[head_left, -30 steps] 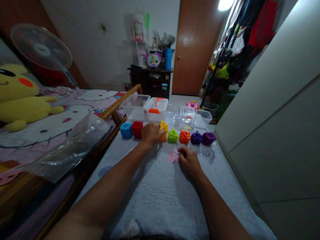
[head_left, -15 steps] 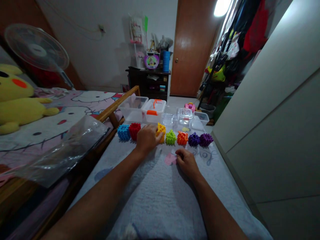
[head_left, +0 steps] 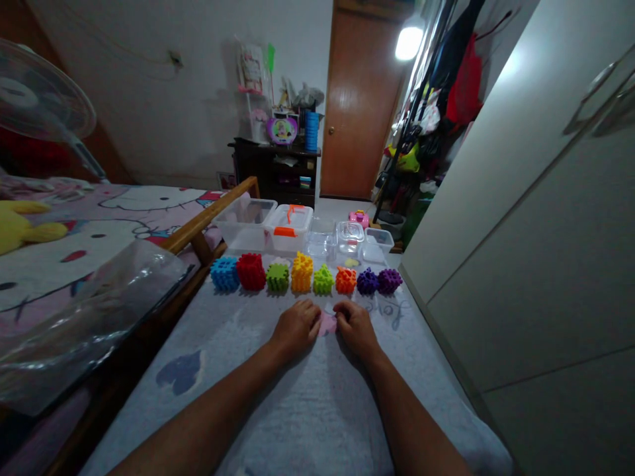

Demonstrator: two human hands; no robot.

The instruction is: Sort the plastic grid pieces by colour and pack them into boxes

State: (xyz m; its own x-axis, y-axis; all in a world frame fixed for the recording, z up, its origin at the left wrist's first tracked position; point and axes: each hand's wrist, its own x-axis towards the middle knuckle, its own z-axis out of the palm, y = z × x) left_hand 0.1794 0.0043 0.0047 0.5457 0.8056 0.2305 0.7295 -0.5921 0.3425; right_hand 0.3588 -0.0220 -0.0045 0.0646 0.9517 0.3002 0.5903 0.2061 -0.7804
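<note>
Left grip [head_left: 296,326]: fingers half curled, palm down on the grey-blue printed cloth [head_left: 317,410], centre of frame, no block in it. Right grip [head_left: 356,329]: just right of it, thumb and fingers drawn nearly together; can't tell if anything small is pinched there.

Blocks sit in a row across mid-frame, beyond both hands, none touched. Left to right: light blue block [head_left: 225,275], red block [head_left: 252,272], dark green block [head_left: 277,279], yellow block [head_left: 302,273], lime block [head_left: 323,280], orange block [head_left: 346,281], indigo block [head_left: 368,282], purple block [head_left: 389,281].

Handling, my read: moulded plastic, light, fairly stiff, not fragile. Knobbly faces should resist slip, but pieces may pop apart if squeezed off-centre or twisted. Take opposite side faces, thumb against fingers, low to mid height, light pressure. Yellow stands tallest, so likely easiest to tip; hold nearer its middle. Lime has a peaked top: use the sides. Indigo and purple sit tight together; go front-to-back there.
</note>
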